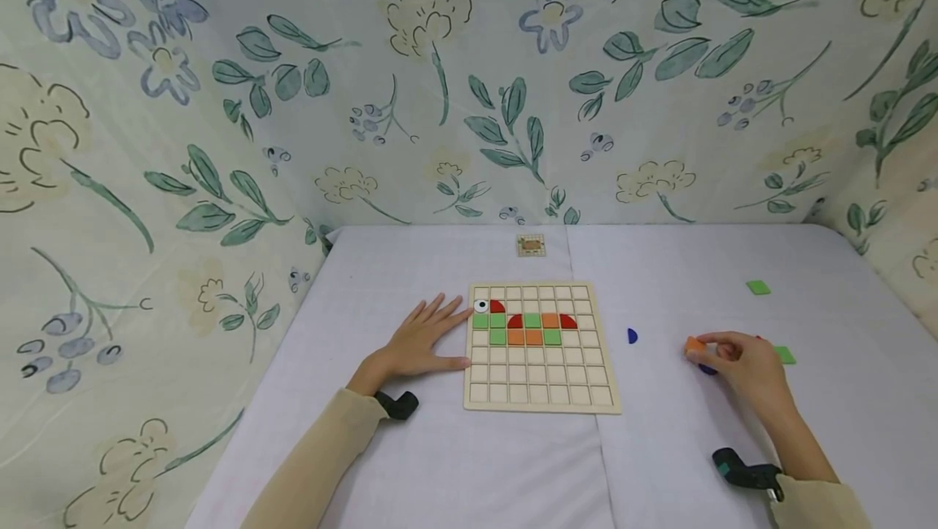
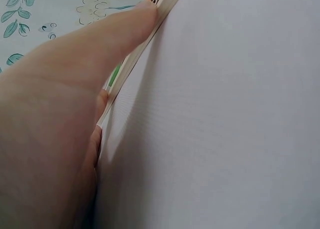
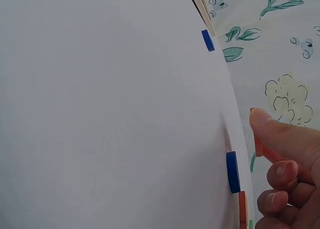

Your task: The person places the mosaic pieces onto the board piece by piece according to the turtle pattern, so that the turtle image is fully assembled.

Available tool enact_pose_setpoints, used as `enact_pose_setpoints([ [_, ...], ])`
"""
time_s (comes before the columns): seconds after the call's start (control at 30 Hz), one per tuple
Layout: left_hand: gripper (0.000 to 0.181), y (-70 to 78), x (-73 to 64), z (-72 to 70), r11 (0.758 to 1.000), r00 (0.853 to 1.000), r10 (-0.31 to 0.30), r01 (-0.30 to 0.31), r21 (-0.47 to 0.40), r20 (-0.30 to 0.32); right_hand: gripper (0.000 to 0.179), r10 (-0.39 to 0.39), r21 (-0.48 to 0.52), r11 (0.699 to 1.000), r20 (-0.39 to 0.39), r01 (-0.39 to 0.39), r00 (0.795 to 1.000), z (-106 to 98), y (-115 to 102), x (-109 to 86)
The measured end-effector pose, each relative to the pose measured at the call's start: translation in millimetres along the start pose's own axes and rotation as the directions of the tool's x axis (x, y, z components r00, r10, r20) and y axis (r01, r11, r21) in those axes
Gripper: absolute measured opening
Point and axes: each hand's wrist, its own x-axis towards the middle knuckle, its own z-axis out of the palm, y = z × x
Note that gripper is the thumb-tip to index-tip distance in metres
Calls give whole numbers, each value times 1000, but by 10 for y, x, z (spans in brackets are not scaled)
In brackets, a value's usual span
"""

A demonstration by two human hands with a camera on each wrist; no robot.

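Observation:
A wooden grid board (image 1: 542, 395) lies mid-table, with a white eye tile (image 1: 480, 306), red quarter-round pieces (image 1: 568, 322) and several green and orange squares in its upper cells. My left hand (image 1: 421, 342) rests with spread fingers at the board's left edge. In the left wrist view its thumb (image 2: 127, 26) lies against the board's side. Off to the right, my right hand (image 1: 751, 362) pinches an orange tile (image 1: 694, 344) between thumb and fingertips. Raised above the tablecloth, this tile stands edge-on in the right wrist view. A blue piece (image 1: 707, 369) lies partly hidden beneath that hand.
Between board and right hand lies a blue half-round piece (image 1: 632, 336). Green pieces lie at the far right (image 1: 758, 287) and beside the right hand (image 1: 786, 355). A small patterned card (image 1: 531, 245) sits behind the board. Floral cloth (image 1: 440, 146) hangs around the table.

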Motion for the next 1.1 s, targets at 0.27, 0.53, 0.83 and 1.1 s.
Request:
enact_pose_setpoints([
  [0.27,96,11,-17,-5,1000,1000,1,-1,-8,8,31,-76,53,996,-3,76,997,-18,-211,-24],
  [0.53,95,13,-8,-21,1000,1000,3,-3,-11,-1,27,-205,136,970,14,201,979,50,-423,12],
  [0.83,95,35,-10,-54,1000,1000,4,-4,-18,1,25,-232,202,956,85,211,969,232,-600,74],
  [1.1,95,41,-10,-56,1000,1000,2,-2,-18,-2,26,-290,267,931,124,250,949,397,-774,136],
])
